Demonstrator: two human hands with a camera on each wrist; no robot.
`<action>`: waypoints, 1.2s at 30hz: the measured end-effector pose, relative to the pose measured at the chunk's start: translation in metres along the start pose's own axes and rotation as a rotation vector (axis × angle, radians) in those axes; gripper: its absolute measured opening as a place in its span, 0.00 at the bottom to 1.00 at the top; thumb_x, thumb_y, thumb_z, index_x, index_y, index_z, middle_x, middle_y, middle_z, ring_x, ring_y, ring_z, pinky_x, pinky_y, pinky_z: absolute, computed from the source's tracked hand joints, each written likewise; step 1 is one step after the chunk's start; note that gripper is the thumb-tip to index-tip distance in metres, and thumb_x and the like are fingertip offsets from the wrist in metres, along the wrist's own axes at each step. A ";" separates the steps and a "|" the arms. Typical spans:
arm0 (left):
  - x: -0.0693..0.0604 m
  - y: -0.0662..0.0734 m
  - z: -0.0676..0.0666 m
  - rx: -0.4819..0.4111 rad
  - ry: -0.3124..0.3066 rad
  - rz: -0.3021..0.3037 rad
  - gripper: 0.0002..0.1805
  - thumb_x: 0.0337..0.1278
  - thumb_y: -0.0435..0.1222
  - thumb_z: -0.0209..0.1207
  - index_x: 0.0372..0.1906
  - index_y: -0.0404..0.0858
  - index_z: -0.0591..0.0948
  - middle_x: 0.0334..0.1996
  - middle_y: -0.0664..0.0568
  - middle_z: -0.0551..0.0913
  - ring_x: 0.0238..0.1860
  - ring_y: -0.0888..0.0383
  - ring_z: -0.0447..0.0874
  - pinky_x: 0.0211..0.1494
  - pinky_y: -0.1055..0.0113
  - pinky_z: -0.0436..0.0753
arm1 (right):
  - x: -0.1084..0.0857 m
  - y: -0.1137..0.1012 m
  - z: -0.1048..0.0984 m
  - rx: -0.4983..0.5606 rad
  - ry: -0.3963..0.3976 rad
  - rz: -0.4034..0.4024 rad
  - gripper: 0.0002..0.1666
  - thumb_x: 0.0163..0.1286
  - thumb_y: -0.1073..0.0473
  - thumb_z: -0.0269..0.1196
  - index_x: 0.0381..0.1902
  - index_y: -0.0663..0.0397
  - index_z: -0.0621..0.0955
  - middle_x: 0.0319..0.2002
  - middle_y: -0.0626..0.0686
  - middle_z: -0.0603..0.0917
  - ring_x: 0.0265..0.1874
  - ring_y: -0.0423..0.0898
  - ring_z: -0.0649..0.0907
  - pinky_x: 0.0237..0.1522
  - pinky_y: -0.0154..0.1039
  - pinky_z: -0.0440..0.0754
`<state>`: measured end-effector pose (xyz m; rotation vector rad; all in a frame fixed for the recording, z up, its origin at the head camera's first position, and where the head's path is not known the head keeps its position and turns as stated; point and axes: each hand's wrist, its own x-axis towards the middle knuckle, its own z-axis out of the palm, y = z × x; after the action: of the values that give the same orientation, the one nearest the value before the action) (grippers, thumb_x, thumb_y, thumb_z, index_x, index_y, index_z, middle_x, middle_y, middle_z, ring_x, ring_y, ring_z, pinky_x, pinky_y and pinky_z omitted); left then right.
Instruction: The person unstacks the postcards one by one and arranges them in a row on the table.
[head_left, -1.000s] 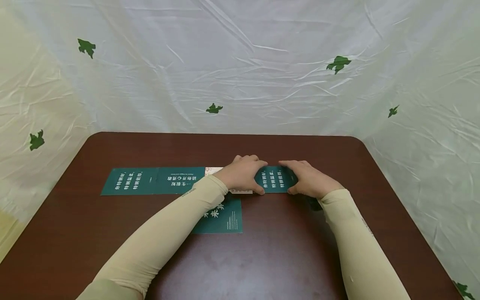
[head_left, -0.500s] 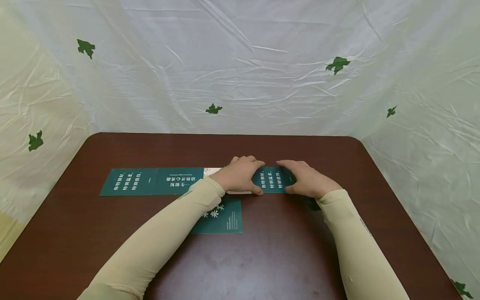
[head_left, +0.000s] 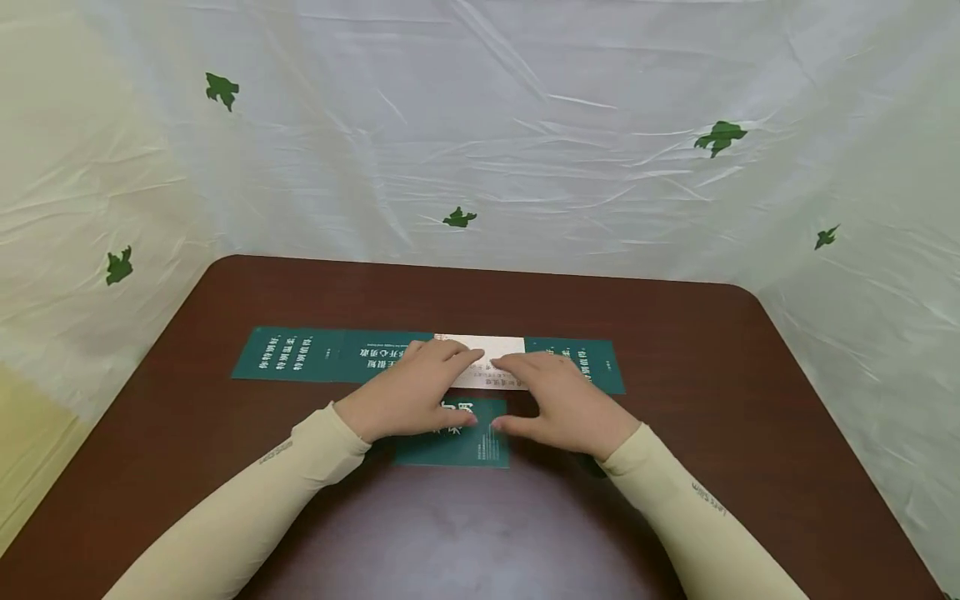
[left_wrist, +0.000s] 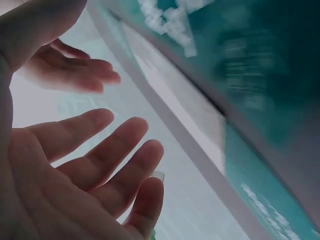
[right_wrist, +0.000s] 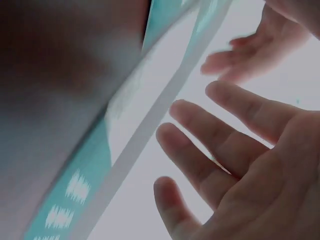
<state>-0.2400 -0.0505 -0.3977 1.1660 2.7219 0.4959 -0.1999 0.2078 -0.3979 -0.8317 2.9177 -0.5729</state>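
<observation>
A row of paper cards lies across the table: green cards with white Chinese characters point(head_left: 288, 354) at the left, a pale printed card point(head_left: 491, 379) in the middle and another green card point(head_left: 611, 367) at the right. Nearer the person is one more green card point(head_left: 491, 446). My left hand point(head_left: 408, 387) hovers over the row's middle, covering parts of the cards. Facing it across a small gap, my right hand point(head_left: 566, 404) hovers at the pale card's right side. Both wrist views show spread, loosely bent fingers point(left_wrist: 117, 150) holding nothing.
The brown table point(head_left: 465, 292) has rounded far corners. White sheeting point(head_left: 525, 167) with green leaf shapes point(head_left: 459, 217) hangs behind and at both sides. Something small and dark point(head_left: 590, 465) shows partly under the right wrist.
Both hands have come off the row and drawn back toward the person, the right one also leftward. The pale card and right green card are now more exposed. The head view has shifted slightly.
</observation>
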 end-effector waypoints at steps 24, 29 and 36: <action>-0.062 -0.007 0.002 -0.039 -0.091 -0.066 0.52 0.53 0.50 0.81 0.81 0.41 0.71 0.70 0.47 0.79 0.71 0.46 0.76 0.76 0.45 0.74 | -0.010 -0.036 0.026 -0.074 -0.094 -0.036 0.49 0.59 0.39 0.81 0.74 0.50 0.79 0.69 0.51 0.83 0.69 0.53 0.81 0.73 0.59 0.75; -0.063 -0.008 0.004 -0.047 -0.099 -0.080 0.52 0.53 0.50 0.81 0.81 0.41 0.71 0.69 0.47 0.79 0.70 0.46 0.76 0.75 0.46 0.75 | -0.009 -0.035 0.027 -0.066 -0.103 -0.030 0.46 0.60 0.42 0.81 0.73 0.51 0.80 0.68 0.52 0.84 0.68 0.53 0.82 0.72 0.57 0.77; -0.061 -0.010 0.002 -0.037 -0.089 -0.068 0.51 0.52 0.49 0.81 0.80 0.40 0.72 0.67 0.47 0.81 0.69 0.46 0.77 0.74 0.46 0.75 | -0.007 -0.035 0.026 -0.067 -0.079 -0.035 0.45 0.60 0.42 0.81 0.72 0.51 0.81 0.67 0.52 0.84 0.66 0.52 0.83 0.70 0.56 0.79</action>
<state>-0.2043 -0.1006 -0.4033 1.0569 2.6547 0.4718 -0.1726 0.1749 -0.4093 -0.8927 2.8706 -0.4363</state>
